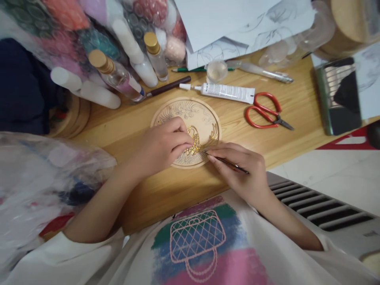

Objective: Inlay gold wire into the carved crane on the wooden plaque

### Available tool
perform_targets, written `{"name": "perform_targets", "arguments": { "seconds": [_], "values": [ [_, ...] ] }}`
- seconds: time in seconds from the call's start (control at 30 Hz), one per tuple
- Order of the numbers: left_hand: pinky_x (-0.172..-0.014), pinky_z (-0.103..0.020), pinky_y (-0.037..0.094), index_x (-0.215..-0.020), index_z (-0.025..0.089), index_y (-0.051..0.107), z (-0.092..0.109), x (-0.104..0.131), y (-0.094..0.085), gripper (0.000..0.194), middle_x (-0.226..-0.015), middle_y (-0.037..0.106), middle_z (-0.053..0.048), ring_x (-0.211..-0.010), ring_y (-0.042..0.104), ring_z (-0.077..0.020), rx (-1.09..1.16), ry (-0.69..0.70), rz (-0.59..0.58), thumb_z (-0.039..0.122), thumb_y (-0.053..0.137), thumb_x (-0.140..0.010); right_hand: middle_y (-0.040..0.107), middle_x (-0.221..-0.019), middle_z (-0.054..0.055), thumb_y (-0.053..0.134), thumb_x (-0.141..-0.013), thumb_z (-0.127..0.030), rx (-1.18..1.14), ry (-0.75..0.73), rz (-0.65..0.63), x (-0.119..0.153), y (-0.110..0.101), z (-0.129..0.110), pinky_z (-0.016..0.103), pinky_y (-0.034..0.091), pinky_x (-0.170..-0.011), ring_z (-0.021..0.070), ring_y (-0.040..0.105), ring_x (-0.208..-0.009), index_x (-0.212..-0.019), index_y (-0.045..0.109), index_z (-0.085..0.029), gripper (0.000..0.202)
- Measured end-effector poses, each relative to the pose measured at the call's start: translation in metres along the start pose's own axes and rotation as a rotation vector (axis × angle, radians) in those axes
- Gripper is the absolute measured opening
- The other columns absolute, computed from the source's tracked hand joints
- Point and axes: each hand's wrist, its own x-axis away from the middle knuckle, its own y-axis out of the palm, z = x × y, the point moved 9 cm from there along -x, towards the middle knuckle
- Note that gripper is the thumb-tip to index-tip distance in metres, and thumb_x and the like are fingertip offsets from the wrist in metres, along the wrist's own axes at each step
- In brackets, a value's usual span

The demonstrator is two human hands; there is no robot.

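A round wooden plaque lies on the table, with a drawn feather-like pattern and gold wire outlines on part of it. My left hand rests over its left side, thumb and fingers pinched together at the gold wire; the exact tips are hard to make out. At the plaque's lower right edge, my right hand grips slim dark tweezers like a pen, their points close to the wire and to my left fingertips.
Behind the plaque lie a glue tube, a dark pen, a small clear cup and red-handled scissors. Bottles and bagged coloured material stand back left. Drawn papers and a phone-like object are right.
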Motion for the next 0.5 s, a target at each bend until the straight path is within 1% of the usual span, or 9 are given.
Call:
{"name": "perform_targets", "arguments": {
  "seconds": [0.23,0.5],
  "values": [
    [-0.074,-0.023,0.047,-0.09,0.02,0.07,-0.001,-0.0008,-0.0004,0.013,-0.091,0.063,-0.001,-0.083,0.062,-0.0119,0.003,0.02,0.02,0.019,0.058,-0.096,0.077,-0.09,0.011,0.067,-0.086,-0.01,-0.008,0.001,0.007,-0.0002,0.0018,0.0006,0.024,0.06,-0.079,0.0152,0.073,-0.085,-0.091,0.074,-0.012,0.009],
    [-0.075,-0.025,0.047,-0.09,0.021,0.07,-0.0035,-0.0002,0.0016,0.018,-0.091,0.063,-0.001,-0.084,0.061,-0.0126,0.013,-0.003,-0.005,0.023,0.054,-0.098,0.078,-0.091,0.01,0.07,-0.084,-0.01,-0.06,0.062,0.051,0.0044,-0.0023,0.0071,0.024,0.059,-0.082,0.0144,0.073,-0.088,-0.093,0.076,-0.013,0.011]
  ]
}}
